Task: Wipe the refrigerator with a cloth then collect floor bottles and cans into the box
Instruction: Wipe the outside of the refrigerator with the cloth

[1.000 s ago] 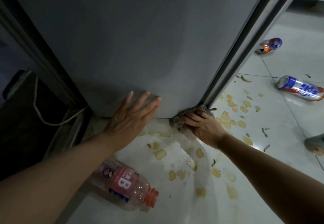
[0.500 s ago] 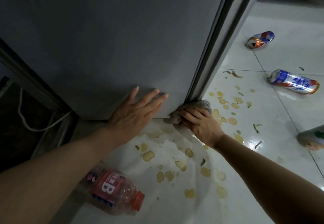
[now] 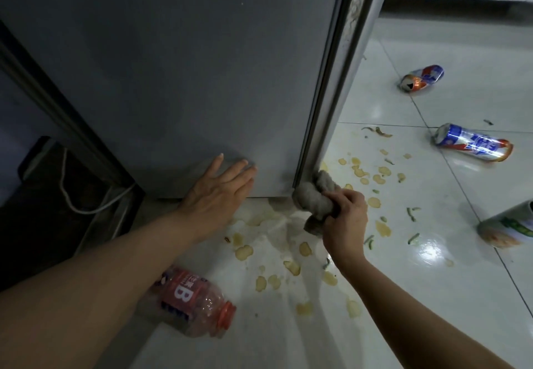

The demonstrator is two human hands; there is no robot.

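The grey refrigerator fills the upper left. My left hand presses flat against its lower side panel, fingers straight. My right hand grips a bunched grey cloth held against the refrigerator's bottom front corner. A clear plastic bottle with a red label and red cap lies on the floor under my left forearm. A crushed can and a blue and white can lie on the tiles to the right. A green and white can shows at the right edge.
White floor tiles carry yellowish spill spots and green scraps around the refrigerator corner. A white cable hangs in the dark gap left of the refrigerator. A dark baseboard runs along the far wall.
My right hand has turned and shifted the cloth from the bottom edge round to the front corner. My left hand stays flat on the side panel. The view has swung left.
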